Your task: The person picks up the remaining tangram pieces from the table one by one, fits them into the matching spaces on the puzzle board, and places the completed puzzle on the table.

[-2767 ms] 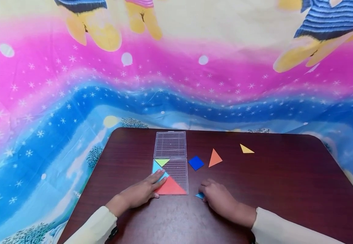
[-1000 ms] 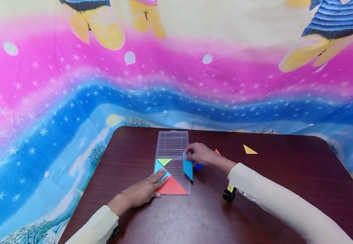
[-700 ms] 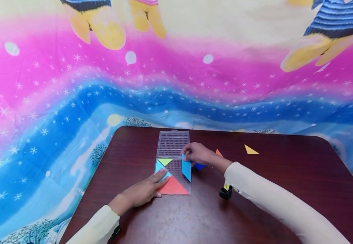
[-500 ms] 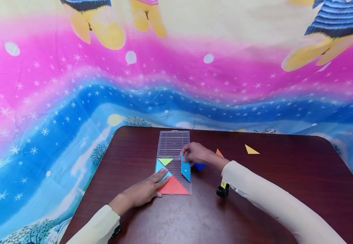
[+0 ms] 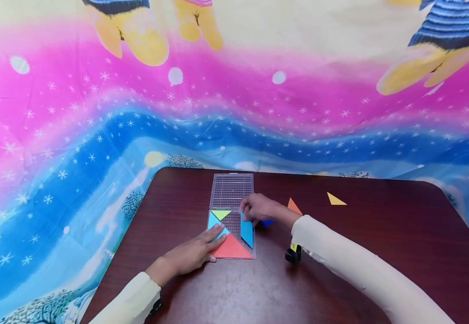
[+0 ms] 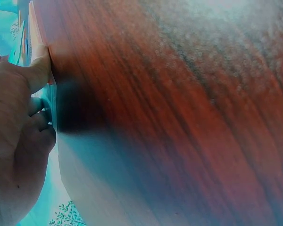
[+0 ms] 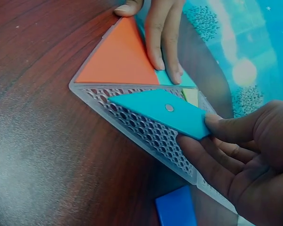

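The right hand (image 5: pixel 259 207) pinches a blue slanted piece (image 5: pixel 246 230) by its far end, with the thumb on one face and the fingers curled behind the other. The blue slanted piece hangs out from the fingertips over the right half of the box (image 5: pixel 231 220), its free end pointing toward the box's near right corner. In the right wrist view it is tilted against the box's holed floor and shows a small pale dot (image 7: pixel 169 108) on its face; whether its lower edge touches the box cannot be told.

The left hand (image 5: pixel 191 252) lies over the left side of the box, fingers stretched out and resting on a light blue triangle (image 5: pixel 214 219), with the thumb at the box's near edge by a red triangle (image 5: pixel 232 247). Both triangles lie flat inside the box, the red triangle along its near side and the light blue triangle along its left. A green triangle (image 5: pixel 221 214) sits in the box's far left corner.

The lid (image 5: pixel 232 191) is laid back flat beyond the box. To the right of the box, on the brown table (image 5: pixel 299 292), lie a dark blue piece (image 5: pixel 266 222), partly hidden by the right hand, then an orange triangle (image 5: pixel 294 205) and, farthest from the box, a yellow triangle (image 5: pixel 335 199).
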`<state>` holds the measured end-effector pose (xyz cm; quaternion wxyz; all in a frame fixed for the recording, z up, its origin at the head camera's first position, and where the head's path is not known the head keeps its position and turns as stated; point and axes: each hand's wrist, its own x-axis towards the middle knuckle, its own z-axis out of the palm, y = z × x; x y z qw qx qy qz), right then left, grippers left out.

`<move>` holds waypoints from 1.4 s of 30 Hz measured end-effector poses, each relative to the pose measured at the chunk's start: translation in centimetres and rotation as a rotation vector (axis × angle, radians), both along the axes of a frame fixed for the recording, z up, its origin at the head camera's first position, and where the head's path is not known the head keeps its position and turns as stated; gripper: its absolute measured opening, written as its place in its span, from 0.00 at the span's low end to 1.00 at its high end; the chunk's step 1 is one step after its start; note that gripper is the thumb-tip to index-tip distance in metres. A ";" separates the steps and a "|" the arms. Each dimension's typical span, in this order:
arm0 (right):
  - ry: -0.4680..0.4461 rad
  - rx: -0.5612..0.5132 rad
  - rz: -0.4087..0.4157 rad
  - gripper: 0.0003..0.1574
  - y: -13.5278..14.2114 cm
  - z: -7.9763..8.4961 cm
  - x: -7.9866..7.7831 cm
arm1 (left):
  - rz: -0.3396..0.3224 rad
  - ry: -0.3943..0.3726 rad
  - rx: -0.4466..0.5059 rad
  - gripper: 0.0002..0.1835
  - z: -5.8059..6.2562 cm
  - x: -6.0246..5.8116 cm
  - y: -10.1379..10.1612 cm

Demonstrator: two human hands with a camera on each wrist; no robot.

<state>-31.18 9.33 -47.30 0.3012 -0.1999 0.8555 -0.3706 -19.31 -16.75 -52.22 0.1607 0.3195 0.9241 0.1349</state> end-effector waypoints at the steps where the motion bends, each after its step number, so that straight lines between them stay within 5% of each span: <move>1: -0.005 -0.002 0.001 0.06 -0.1 -0.1 0.0 | 0.001 0.000 0.001 0.36 0.0 0.0 0.0; 30: 0.038 0.016 0.011 0.09 -0.1 -2.1 0.7 | 0.004 0.018 0.002 0.36 0.0 -0.1 0.0; 42: 0.170 0.129 0.057 0.07 -0.6 -2.2 0.8 | 0.013 0.010 0.007 0.36 0.2 0.1 0.0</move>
